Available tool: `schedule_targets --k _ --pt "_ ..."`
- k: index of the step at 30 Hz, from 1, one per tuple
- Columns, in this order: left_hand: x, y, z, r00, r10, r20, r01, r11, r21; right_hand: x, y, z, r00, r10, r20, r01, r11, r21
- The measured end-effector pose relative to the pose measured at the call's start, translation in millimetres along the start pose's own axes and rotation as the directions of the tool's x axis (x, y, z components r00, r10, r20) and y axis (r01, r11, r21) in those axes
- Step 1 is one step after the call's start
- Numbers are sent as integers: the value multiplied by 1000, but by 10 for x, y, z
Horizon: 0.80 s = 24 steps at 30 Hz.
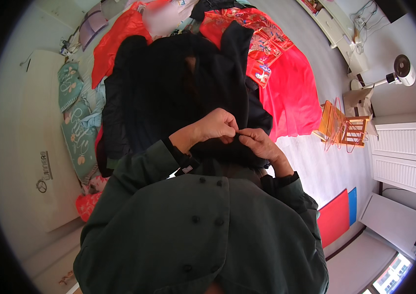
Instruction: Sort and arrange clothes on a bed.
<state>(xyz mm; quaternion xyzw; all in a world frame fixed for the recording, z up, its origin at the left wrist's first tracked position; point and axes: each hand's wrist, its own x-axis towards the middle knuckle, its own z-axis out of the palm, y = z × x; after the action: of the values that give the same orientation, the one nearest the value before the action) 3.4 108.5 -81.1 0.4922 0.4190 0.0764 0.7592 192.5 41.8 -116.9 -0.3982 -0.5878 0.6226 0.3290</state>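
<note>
A large black garment [164, 84] lies spread before me on the bed. Over its near edge, my left hand [221, 125] and my right hand [261, 143] meet fingertip to fingertip. Thumb and index finger of each are pinched together; something small and dark seems to be between them, too small to name. To the right of the black garment lies a red embroidered garment [263, 44] with a plain red skirt part [292, 92] hanging over the bed's side. A red padded garment [119, 40] lies at the upper left.
Green pillows [79, 139] lie along the left side. At the right, clothes hangers [335, 128] hang on a small wooden chair [355, 130], with a white fan [405, 71] beyond. White louvred cabinets [406, 154] and a red board [335, 217] are farther along the right.
</note>
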Motion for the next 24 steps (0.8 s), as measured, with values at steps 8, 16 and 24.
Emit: schedule_targets --k 8,16,24 --pt "71 -112 45 983 185 -11 -185 983 15 -2 -11 -87 999 28 -16 -28 999 -15" --pt "-81 -114 55 928 370 -37 -291 784 548 13 26 23 999 42 6 -42 999 29" --pt "-63 -196 27 995 99 -22 -92 973 211 33 139 11 991 133 -15 -127 972 198"
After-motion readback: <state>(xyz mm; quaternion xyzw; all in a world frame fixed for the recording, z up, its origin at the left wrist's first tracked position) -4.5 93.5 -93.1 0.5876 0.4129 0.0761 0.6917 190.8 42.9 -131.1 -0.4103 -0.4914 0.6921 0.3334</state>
